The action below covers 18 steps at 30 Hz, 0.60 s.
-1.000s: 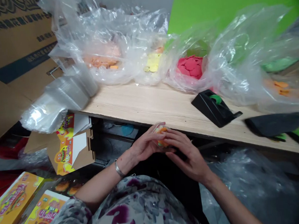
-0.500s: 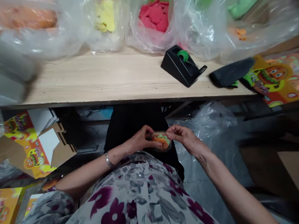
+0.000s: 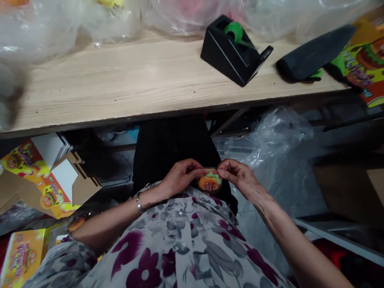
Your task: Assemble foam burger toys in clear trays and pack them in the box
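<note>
Between my two hands, over my lap, is a small clear plastic package (image 3: pixel 209 182) with an orange, burger-like piece and some green inside. My left hand (image 3: pixel 183 177) pinches its upper left edge between thumb and fingers. At the upper right edge, my right hand (image 3: pixel 237 174) pinches it the same way. Both hands are closed on the package, below the table's front edge. What exactly the contents are is too small to tell.
A black tape dispenser (image 3: pixel 229 53) with green tape stands on the wooden table (image 3: pixel 123 87). Right of it lie a dark glove-like item (image 3: pixel 315 57) and a printed burger box (image 3: pixel 373 63). Plastic bags (image 3: pixel 180 10) of coloured pieces line the back. Opened cartons (image 3: pixel 53 187) sit at left.
The view has tilted down and closer, so the table items appear higher. The package's lower face shows more plainly now; both hands still pinch its upper edge.
</note>
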Each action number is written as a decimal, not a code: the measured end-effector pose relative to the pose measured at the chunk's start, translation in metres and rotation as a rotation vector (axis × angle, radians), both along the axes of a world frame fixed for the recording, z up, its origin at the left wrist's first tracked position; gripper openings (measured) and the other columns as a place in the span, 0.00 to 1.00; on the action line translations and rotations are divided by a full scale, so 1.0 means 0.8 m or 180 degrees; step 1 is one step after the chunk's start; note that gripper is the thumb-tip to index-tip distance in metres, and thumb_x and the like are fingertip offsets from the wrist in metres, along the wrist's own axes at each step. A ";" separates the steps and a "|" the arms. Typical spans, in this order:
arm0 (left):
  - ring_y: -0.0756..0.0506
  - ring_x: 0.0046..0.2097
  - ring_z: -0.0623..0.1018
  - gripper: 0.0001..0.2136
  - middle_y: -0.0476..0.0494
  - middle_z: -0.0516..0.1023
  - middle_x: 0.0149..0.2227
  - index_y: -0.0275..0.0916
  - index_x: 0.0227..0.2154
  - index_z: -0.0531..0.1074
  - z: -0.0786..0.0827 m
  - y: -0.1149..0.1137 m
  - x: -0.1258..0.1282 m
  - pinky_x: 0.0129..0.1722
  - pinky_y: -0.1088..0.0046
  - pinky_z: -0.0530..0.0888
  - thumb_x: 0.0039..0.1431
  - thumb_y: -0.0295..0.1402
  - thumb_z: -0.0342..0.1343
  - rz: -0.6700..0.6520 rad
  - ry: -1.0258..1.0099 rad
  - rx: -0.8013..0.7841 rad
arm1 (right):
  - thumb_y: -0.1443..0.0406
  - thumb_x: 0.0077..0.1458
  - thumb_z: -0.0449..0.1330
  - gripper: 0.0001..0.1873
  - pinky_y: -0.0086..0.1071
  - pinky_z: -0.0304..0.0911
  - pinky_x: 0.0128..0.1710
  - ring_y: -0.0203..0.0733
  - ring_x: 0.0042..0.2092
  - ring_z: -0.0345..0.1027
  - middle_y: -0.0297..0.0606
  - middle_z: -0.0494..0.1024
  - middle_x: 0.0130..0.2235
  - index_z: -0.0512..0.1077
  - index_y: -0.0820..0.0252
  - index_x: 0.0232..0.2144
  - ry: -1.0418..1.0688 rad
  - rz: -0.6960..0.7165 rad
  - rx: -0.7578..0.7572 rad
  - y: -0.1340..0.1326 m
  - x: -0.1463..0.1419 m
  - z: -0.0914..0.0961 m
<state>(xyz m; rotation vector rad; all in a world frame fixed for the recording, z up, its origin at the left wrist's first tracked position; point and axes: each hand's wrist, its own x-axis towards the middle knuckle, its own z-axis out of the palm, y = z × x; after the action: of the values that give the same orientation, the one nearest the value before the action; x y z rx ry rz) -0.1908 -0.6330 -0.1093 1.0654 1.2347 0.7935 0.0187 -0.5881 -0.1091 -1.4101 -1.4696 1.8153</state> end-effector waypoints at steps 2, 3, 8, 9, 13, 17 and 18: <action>0.50 0.33 0.71 0.13 0.48 0.74 0.31 0.35 0.33 0.72 -0.005 -0.001 0.000 0.33 0.76 0.67 0.54 0.41 0.56 -0.0146 -0.0005 -0.0056 | 0.57 0.47 0.64 0.12 0.28 0.56 0.31 0.33 0.29 0.61 0.30 0.69 0.26 0.69 0.59 0.26 0.0100 0.0003 0.0005 -0.007 0.004 -0.009; 0.51 0.33 0.71 0.13 0.48 0.74 0.30 0.34 0.32 0.72 -0.007 0.000 -0.001 0.33 0.76 0.67 0.53 0.41 0.57 -0.0205 -0.0024 -0.0107 | 0.57 0.48 0.64 0.12 0.28 0.56 0.31 0.33 0.29 0.61 0.30 0.69 0.26 0.69 0.59 0.26 0.0152 0.0005 -0.0004 -0.008 0.005 -0.012; 0.52 0.31 0.72 0.16 0.48 0.74 0.29 0.33 0.31 0.71 -0.006 0.028 -0.015 0.33 0.75 0.68 0.51 0.44 0.59 -0.0567 -0.0300 -0.0268 | 0.55 0.49 0.63 0.13 0.29 0.59 0.33 0.35 0.30 0.64 0.31 0.71 0.26 0.70 0.59 0.28 0.0096 0.0312 0.0004 0.006 0.010 0.002; 0.51 0.31 0.73 0.16 0.48 0.75 0.29 0.33 0.31 0.71 -0.004 0.038 -0.018 0.34 0.75 0.69 0.51 0.44 0.59 -0.0686 -0.0341 -0.0217 | 0.55 0.49 0.63 0.13 0.29 0.59 0.34 0.35 0.31 0.64 0.32 0.72 0.28 0.71 0.59 0.29 0.0016 0.0414 0.0109 0.013 0.009 0.010; 0.51 0.31 0.73 0.14 0.47 0.75 0.28 0.32 0.31 0.72 0.004 0.079 -0.025 0.34 0.75 0.69 0.52 0.41 0.59 -0.1302 -0.0145 0.0165 | 0.54 0.49 0.62 0.15 0.30 0.60 0.34 0.37 0.35 0.65 0.35 0.74 0.33 0.73 0.58 0.34 -0.0190 0.0779 0.0447 0.034 -0.003 0.032; 0.52 0.31 0.73 0.12 0.48 0.75 0.28 0.33 0.31 0.73 0.010 0.090 -0.022 0.33 0.77 0.67 0.53 0.39 0.58 -0.1827 0.0116 0.0269 | 0.54 0.46 0.64 0.15 0.29 0.58 0.30 0.34 0.29 0.63 0.32 0.72 0.27 0.72 0.60 0.29 -0.0069 0.0953 0.0035 0.036 -0.015 0.024; 0.51 0.32 0.73 0.13 0.47 0.76 0.30 0.33 0.32 0.73 0.010 0.086 -0.021 0.34 0.76 0.67 0.54 0.40 0.57 -0.1828 0.0156 0.0252 | 0.54 0.46 0.64 0.15 0.28 0.57 0.30 0.34 0.29 0.63 0.31 0.71 0.27 0.72 0.61 0.29 -0.0044 0.0864 -0.0015 0.034 -0.015 0.019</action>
<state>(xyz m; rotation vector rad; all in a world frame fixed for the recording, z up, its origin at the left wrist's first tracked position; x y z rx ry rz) -0.2079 -0.5643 -0.1015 1.4214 0.8701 0.3749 0.0066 -0.5607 -0.0936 -1.2776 -1.7355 1.9707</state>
